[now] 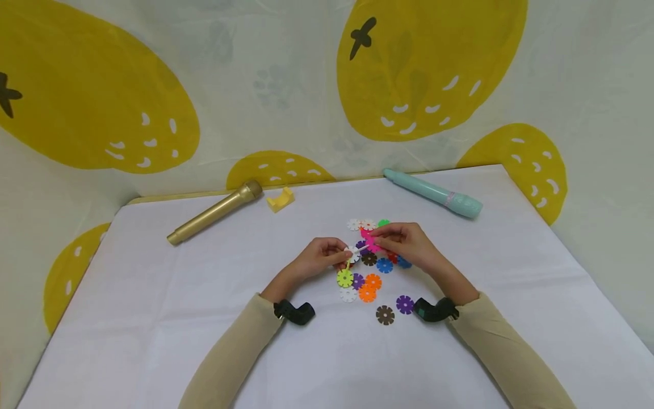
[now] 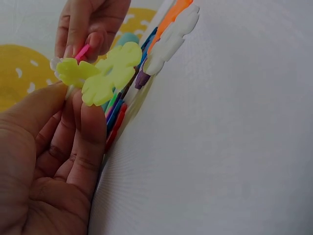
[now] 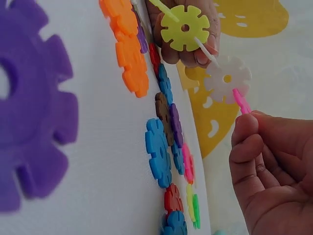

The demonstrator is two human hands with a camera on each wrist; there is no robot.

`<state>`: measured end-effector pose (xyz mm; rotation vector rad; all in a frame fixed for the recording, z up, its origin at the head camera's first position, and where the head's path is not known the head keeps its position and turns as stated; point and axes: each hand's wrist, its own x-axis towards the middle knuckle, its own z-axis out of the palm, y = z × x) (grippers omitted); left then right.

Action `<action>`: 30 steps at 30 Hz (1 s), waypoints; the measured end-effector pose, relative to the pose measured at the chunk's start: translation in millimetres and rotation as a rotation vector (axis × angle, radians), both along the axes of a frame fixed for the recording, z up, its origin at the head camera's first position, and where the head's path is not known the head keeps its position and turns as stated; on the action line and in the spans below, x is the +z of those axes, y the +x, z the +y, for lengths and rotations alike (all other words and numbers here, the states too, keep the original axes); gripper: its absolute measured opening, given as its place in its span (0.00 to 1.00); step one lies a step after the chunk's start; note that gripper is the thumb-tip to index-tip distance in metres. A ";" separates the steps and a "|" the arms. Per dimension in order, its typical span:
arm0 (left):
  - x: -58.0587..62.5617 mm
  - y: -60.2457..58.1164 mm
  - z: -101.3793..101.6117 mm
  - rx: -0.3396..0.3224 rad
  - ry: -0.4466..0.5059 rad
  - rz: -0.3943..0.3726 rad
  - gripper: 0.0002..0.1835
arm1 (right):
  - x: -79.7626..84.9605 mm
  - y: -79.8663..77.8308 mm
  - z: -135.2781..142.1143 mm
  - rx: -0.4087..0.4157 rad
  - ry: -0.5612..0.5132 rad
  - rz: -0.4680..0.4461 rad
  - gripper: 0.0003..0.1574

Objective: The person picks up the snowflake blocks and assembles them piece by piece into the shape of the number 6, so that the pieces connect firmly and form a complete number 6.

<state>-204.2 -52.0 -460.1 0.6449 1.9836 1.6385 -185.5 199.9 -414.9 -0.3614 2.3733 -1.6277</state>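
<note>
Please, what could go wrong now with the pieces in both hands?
The pink disc, pinched by the right hand, might slip. Pushing it against the white disc could loosen the linked yellow disc. A dropped piece may mix with the loose discs on the table.

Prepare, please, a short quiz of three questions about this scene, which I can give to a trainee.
1. What does the right hand pinch?
2. True or false: in the head view, the gold mic lies to the left of the teal mic.
3. Which is nearest to the gold mic: (a) the teal mic, (b) the yellow piece, (c) the right hand?

Key: 1. A pink disc. 2. True. 3. b.
</note>
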 end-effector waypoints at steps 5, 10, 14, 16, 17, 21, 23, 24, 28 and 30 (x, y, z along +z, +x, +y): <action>-1.8 0.2 1.7 -0.013 0.016 -0.002 0.09 | 1.6 1.4 1.1 0.005 0.011 0.010 0.17; -1.6 0.2 1.5 -0.015 0.009 0.022 0.09 | 1.0 1.9 0.6 0.002 0.023 0.021 0.16; -0.4 -0.1 -1.2 -0.005 -0.007 0.038 0.10 | 1.3 3.6 -4.5 0.005 0.047 0.071 0.15; -0.3 0.0 -2.9 0.006 -0.020 0.045 0.09 | 0.9 4.1 -7.7 0.017 0.071 0.098 0.15; -0.4 0.1 -3.5 0.009 -0.021 0.044 0.09 | 0.5 4.2 -8.6 0.022 0.080 0.109 0.15; -0.7 -0.8 -1.4 0.003 -0.021 0.041 0.10 | 0.3 3.0 -6.2 0.031 0.097 0.131 0.15; 0.0 -1.4 1.0 0.000 -0.011 0.031 0.10 | 1.8 2.1 -2.8 0.036 0.087 0.127 0.14; 0.3 -1.7 2.0 0.003 -0.014 0.027 0.11 | 2.4 1.4 -1.4 0.040 0.075 0.113 0.14; 1.6 -1.6 2.5 0.025 -0.026 -0.002 0.10 | 3.7 0.6 -0.3 0.055 0.031 0.053 0.15; 1.3 -1.6 1.7 0.027 -0.029 -0.005 0.10 | 2.9 1.0 -1.5 0.043 0.018 0.028 0.17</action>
